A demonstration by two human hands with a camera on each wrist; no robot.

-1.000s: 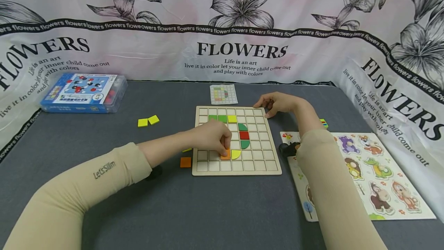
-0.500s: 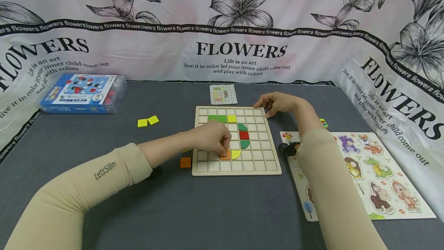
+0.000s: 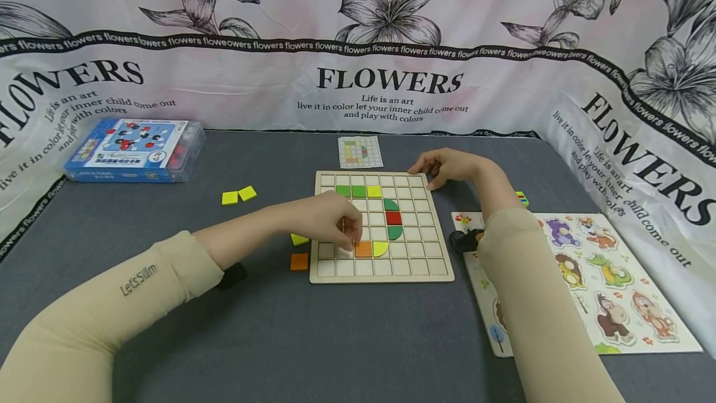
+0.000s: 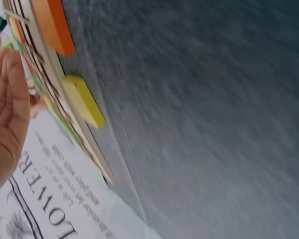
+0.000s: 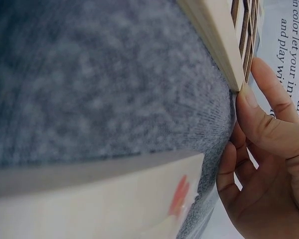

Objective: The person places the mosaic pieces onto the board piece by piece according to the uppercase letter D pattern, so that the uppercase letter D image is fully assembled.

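Note:
The wooden grid board [image 3: 414, 266] lies mid-table with coloured pieces in some of its squares. An orange tile [image 3: 363, 249] sits in a lower square beside a yellow rounded piece [image 3: 380, 249]. Just left of that tile, my left hand [image 3: 327, 213] hovers close over the board, fingers bent loosely with nothing visible between them. My right hand [image 3: 453, 166] holds the board's far right corner, thumb [image 5: 253, 107] against the side edge and index finger at the far edge. Higher up are green tiles [image 3: 351, 191], a yellow tile [image 3: 373, 191] and a red tile [image 3: 394, 218] between green rounded pieces.
Left of the board lie a loose orange tile [image 3: 299, 262] and a yellow tile [image 3: 299, 239]; two yellow tiles [image 3: 230, 198] are farther off. A pattern card [image 3: 360, 152] lies behind. An animal puzzle board [image 3: 632, 285] is under the right forearm; a blue box [image 3: 134, 151] stands back left.
My left hand has let go of the orange tile and drawn back to the left, leaving it in its square. The right hand has not moved.

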